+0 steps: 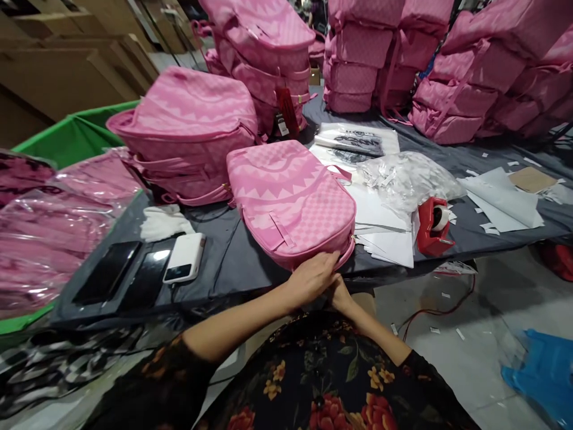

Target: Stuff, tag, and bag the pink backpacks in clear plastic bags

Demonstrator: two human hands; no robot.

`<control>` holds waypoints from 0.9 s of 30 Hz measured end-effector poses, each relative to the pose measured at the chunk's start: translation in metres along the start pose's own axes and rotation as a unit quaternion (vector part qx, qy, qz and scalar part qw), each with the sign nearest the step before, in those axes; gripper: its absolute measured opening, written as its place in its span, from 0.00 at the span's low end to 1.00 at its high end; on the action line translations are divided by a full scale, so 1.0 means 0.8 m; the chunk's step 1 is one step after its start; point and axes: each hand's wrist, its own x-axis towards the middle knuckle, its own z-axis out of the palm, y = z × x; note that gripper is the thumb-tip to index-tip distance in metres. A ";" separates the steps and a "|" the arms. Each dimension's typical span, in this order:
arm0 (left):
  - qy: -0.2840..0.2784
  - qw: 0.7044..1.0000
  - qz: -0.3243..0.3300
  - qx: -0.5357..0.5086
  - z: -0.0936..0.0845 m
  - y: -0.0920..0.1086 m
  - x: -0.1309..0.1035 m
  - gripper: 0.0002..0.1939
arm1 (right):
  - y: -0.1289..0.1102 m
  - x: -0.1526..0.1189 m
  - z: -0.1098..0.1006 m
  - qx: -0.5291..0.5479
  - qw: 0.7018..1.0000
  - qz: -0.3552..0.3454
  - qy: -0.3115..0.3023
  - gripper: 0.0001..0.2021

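Observation:
A pink backpack (290, 203) with a lighter jagged and checked pattern lies on its back at the near edge of the table. My left hand (313, 276) is closed at its near end, fingers curled against the seam. Close beside it, a little lower and to the right, my right hand (340, 294) is closed too, its fingertips partly hidden behind the left hand. What the right fingers pinch does not show. Right of the backpack lie white paper sheets (389, 246) and a red tape dispenser (433, 227) with a roll in it.
Further pink backpacks (183, 131) stand in stacks along the back. Left are a white power bank (185, 258), dark phones (107, 272), white gloves (165, 222) and a green bin (85, 128) of wrapped bags. A clear plastic bag (405, 176) lies right; a blue stool (541, 373) stands below.

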 end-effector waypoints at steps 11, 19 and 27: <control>0.238 0.971 0.017 0.026 -0.001 0.022 -0.022 0.11 | -0.034 0.030 -0.030 0.251 0.963 0.096 -0.001 0.16; 0.321 0.935 -0.049 0.144 0.013 -0.005 -0.079 0.32 | -0.028 0.015 -0.118 0.462 0.856 0.217 0.078 0.24; 0.461 0.875 -0.145 0.033 0.000 -0.007 -0.095 0.50 | -0.178 0.069 -0.110 0.168 0.930 0.031 0.327 0.17</control>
